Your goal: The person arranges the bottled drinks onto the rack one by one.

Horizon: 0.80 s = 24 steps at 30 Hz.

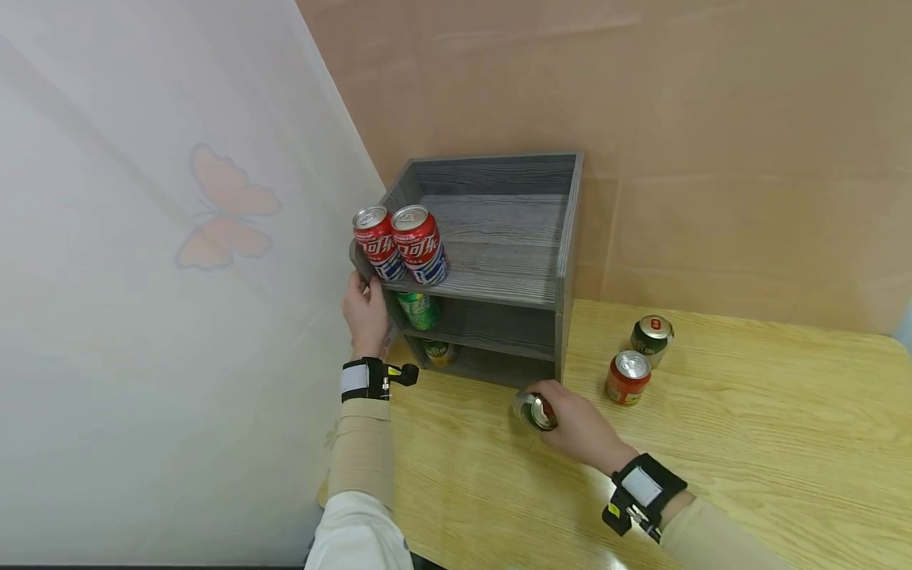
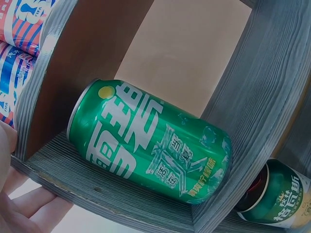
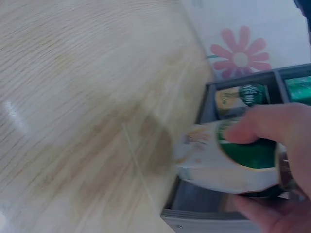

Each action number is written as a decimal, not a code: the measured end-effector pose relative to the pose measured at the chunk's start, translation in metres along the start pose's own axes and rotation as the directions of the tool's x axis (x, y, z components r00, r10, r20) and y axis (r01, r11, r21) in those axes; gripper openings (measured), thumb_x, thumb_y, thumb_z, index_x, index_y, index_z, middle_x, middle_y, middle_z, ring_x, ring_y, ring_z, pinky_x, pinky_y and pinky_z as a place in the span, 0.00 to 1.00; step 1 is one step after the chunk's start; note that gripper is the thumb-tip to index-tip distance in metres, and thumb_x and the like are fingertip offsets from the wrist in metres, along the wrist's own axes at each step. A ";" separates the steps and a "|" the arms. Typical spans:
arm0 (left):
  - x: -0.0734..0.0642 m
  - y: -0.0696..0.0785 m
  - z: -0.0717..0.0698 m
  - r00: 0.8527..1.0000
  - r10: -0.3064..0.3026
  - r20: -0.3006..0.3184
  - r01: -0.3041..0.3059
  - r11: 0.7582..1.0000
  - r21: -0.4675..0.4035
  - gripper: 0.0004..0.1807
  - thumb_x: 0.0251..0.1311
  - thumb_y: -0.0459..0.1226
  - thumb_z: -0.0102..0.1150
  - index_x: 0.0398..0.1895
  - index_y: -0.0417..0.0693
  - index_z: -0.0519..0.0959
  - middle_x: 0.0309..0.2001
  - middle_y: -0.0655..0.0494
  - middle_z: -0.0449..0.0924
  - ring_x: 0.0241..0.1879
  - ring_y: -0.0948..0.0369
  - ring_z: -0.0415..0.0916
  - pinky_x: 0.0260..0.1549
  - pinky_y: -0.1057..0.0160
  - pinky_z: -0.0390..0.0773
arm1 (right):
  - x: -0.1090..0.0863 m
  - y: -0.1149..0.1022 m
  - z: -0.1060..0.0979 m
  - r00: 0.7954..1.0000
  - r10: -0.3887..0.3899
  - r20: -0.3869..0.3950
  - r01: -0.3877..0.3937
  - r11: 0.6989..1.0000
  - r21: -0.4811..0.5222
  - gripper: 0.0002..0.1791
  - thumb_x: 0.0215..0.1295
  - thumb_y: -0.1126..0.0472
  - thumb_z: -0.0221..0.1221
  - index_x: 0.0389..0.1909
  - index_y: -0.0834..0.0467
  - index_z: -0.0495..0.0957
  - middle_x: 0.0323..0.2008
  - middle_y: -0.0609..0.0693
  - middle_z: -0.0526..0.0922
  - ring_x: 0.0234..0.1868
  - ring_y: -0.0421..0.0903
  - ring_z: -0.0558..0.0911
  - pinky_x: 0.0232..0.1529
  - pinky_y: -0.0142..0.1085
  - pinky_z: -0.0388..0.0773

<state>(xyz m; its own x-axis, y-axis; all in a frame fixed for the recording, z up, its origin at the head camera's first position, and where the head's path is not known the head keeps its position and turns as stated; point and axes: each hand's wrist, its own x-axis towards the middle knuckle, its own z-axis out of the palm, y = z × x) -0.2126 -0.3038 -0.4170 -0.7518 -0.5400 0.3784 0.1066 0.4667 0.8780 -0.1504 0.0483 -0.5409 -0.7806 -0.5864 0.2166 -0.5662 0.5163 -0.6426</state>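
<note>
My left hand (image 1: pixel 366 321) grips the left side of a grey wooden shelf unit (image 1: pixel 499 294), by the edge below its top tier. Two red and blue cola cans (image 1: pixel 422 245) stand at the left of that tier. A green soda can (image 2: pixel 150 141) stands on the middle tier, and a green and cream can (image 2: pixel 286 194) on the bottom one. My right hand (image 1: pixel 580 423) holds a white and green can (image 3: pixel 228 155), tilted, in front of the bottom tier's right part. Its thumb and fingers are round the can near the top.
On the table (image 1: pixel 769 412), right of the shelf unit, stand a red can (image 1: pixel 628 378) and a dark green can (image 1: pixel 652 339) close together. A white wall sheet (image 1: pixel 178 356) is close on the left, and a brown covering (image 1: pixel 712 158) rises behind.
</note>
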 end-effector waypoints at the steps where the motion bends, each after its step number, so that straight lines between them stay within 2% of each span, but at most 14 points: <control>1: 0.000 0.000 0.000 1.000 0.000 -0.001 0.000 1.000 -0.001 0.19 0.79 0.43 0.48 0.66 0.49 0.75 0.63 0.54 0.79 0.57 0.58 0.79 0.57 0.54 0.77 | 0.002 0.001 0.003 1.000 -0.017 -0.014 0.017 1.000 -0.005 0.38 0.43 0.70 0.78 0.59 0.57 0.75 0.53 0.50 0.79 0.47 0.48 0.83 0.44 0.45 0.82; 7: -0.001 0.002 0.000 1.000 -0.001 -0.005 0.001 1.000 -0.011 0.18 0.79 0.43 0.48 0.66 0.49 0.75 0.63 0.54 0.78 0.58 0.58 0.79 0.58 0.54 0.76 | 0.015 0.006 0.017 0.987 -0.139 -0.074 0.136 0.990 -0.043 0.42 0.41 0.74 0.78 0.62 0.61 0.74 0.59 0.55 0.76 0.53 0.54 0.81 0.48 0.48 0.82; 13: -0.002 0.002 0.000 1.000 -0.008 -0.003 0.007 1.000 -0.017 0.18 0.79 0.43 0.48 0.66 0.49 0.74 0.63 0.54 0.78 0.58 0.59 0.78 0.58 0.55 0.76 | 0.024 0.010 0.027 0.971 -0.213 -0.105 0.200 0.973 -0.117 0.42 0.42 0.75 0.78 0.63 0.62 0.73 0.62 0.58 0.74 0.58 0.57 0.78 0.51 0.49 0.81; 19: -0.001 0.002 0.000 1.000 -0.005 -0.002 0.005 1.000 -0.002 0.19 0.79 0.43 0.48 0.67 0.49 0.74 0.64 0.54 0.77 0.59 0.58 0.78 0.59 0.55 0.75 | 0.032 0.013 0.032 0.971 -0.221 -0.091 0.206 0.967 -0.150 0.40 0.46 0.74 0.77 0.64 0.62 0.73 0.63 0.59 0.73 0.60 0.57 0.76 0.55 0.49 0.79; 24: -0.001 0.003 0.000 1.000 0.011 -0.002 -0.011 1.000 -0.001 0.19 0.79 0.41 0.48 0.67 0.47 0.74 0.64 0.52 0.77 0.60 0.57 0.77 0.59 0.56 0.75 | 0.039 0.017 0.036 0.978 -0.192 -0.084 0.176 0.971 -0.164 0.40 0.48 0.75 0.75 0.65 0.62 0.72 0.62 0.59 0.73 0.57 0.58 0.78 0.54 0.50 0.79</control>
<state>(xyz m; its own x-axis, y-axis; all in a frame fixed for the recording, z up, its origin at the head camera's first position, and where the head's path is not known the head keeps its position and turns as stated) -0.2113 -0.3019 -0.4146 -0.7496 -0.5359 0.3886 0.1157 0.4719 0.8740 -0.1806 0.0116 -0.5699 -0.6770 -0.6199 0.3967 -0.7305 0.5003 -0.4649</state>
